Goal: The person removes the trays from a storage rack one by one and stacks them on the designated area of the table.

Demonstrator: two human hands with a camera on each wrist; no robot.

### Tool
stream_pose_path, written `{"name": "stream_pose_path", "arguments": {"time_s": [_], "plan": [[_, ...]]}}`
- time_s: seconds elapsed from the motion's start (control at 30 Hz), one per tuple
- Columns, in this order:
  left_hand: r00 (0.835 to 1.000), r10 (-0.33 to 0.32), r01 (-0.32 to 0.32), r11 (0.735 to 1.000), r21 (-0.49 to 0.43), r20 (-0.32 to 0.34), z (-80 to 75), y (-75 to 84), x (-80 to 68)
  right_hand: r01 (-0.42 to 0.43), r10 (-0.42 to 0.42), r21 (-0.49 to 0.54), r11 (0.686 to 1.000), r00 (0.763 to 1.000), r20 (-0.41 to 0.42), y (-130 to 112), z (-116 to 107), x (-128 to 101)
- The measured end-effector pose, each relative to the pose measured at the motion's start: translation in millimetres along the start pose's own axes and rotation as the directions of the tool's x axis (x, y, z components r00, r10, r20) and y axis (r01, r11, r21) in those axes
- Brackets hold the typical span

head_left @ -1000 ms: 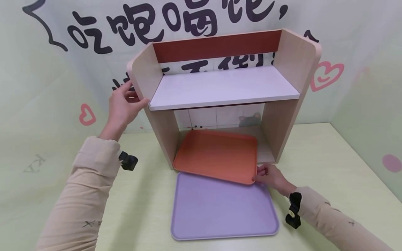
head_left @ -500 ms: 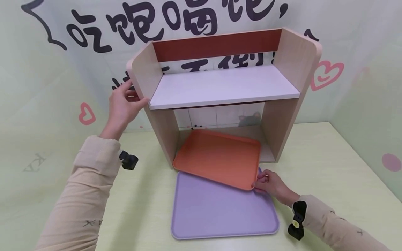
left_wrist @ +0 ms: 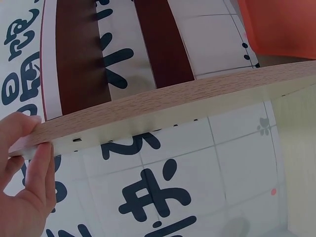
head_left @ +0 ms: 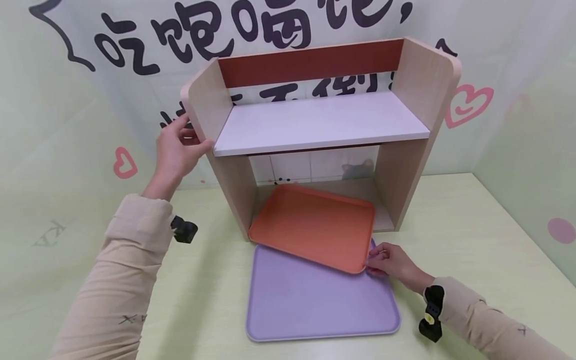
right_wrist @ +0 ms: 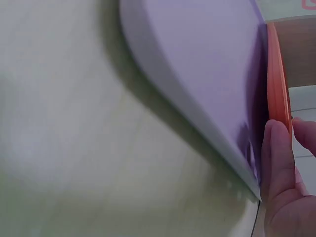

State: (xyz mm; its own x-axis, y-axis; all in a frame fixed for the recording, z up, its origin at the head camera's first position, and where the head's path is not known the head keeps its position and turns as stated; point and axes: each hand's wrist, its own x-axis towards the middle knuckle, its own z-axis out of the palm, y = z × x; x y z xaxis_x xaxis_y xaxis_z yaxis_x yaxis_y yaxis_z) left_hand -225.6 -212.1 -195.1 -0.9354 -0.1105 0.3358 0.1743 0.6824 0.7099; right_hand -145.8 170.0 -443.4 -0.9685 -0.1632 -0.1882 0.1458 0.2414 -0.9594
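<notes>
My left hand [head_left: 174, 148] grips the front edge of the left side panel of a wooden shelf [head_left: 245, 195], thumb on one face and fingers on the other. In the left wrist view that panel edge [left_wrist: 163, 96] runs between the thumb and fingers. An orange tray [head_left: 315, 227] lies slanted, its back part inside the lower compartment and its front right corner sticking out. My right hand [head_left: 396, 262] pinches that corner, with the tray's rim [right_wrist: 279, 84] between thumb and fingers in the right wrist view. Beneath it, a purple tray [head_left: 321, 307] lies flat on the table.
The shelf's upper board [head_left: 321, 122] is white, with a dark red back rail [head_left: 310, 65] above it. Behind stands a printed cloth backdrop [head_left: 135, 110] with black characters. The pale table [head_left: 454, 220] extends to both sides of the shelf.
My right hand has drawn the orange tray's front right corner toward me and slightly right, further over the purple tray. The left hand keeps its hold on the shelf panel.
</notes>
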Motion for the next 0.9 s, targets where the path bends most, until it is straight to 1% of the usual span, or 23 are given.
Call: {"name": "stream_pose_path", "arguments": {"time_s": [0.1, 0.17, 0.27, 0.33, 0.43, 0.5, 0.57, 0.73, 0.83, 0.9], "plan": [[1.000, 0.000, 0.000, 1.000, 0.005, -0.002, -0.6, 0.1, 0.5, 0.028, -0.029, -0.080, 0.996, 1.000, -0.007, -2, -8, 7], [1.000, -0.001, 0.001, 1.000, 0.008, -0.001, -1.0, 0.5, 0.9, 0.030, -0.031, -0.089, 0.996, 0.999, -0.020, -3, -14, 13], [1.000, -0.003, 0.003, 1.000, 0.009, 0.001, -1.1, 1.1, 1.6, 0.038, -0.040, -0.060, 0.997, 0.999, -0.035, -4, -24, 25], [1.000, -0.003, 0.003, 1.000, 0.011, 0.002, -0.9, 1.3, 1.8, 0.028, -0.029, -0.014, 0.999, 0.998, -0.049, -2, -29, 35], [1.000, -0.004, 0.003, 1.000, 0.012, 0.000, -0.6, 1.0, 1.6, 0.033, -0.030, 0.035, 0.999, 0.997, -0.068, 0, -34, 46], [1.000, -0.003, 0.003, 1.000, 0.012, 0.000, -0.3, 0.6, 1.3, 0.033, -0.027, 0.062, 0.998, 0.995, -0.099, 1, -34, 51], [1.000, -0.005, 0.005, 1.000, 0.011, 0.001, -0.2, 0.0, 0.7, 0.040, -0.031, 0.072, 0.997, 0.992, -0.123, 0, -33, 53], [1.000, -0.003, 0.003, 1.000, 0.016, 0.002, 0.2, -0.5, -0.6, 0.029, -0.019, 0.052, 0.998, 0.985, -0.171, -2, -28, 53], [1.000, 0.001, -0.001, 1.000, 0.016, -0.001, 0.1, 0.0, -0.6, 0.049, -0.037, 0.058, 0.997, 0.980, -0.194, -4, -26, 55], [1.000, 0.002, -0.002, 1.000, 0.015, -0.002, 0.0, 0.3, -0.3, 0.064, -0.046, 0.083, 0.994, 0.978, -0.201, -3, -27, 58]]}}
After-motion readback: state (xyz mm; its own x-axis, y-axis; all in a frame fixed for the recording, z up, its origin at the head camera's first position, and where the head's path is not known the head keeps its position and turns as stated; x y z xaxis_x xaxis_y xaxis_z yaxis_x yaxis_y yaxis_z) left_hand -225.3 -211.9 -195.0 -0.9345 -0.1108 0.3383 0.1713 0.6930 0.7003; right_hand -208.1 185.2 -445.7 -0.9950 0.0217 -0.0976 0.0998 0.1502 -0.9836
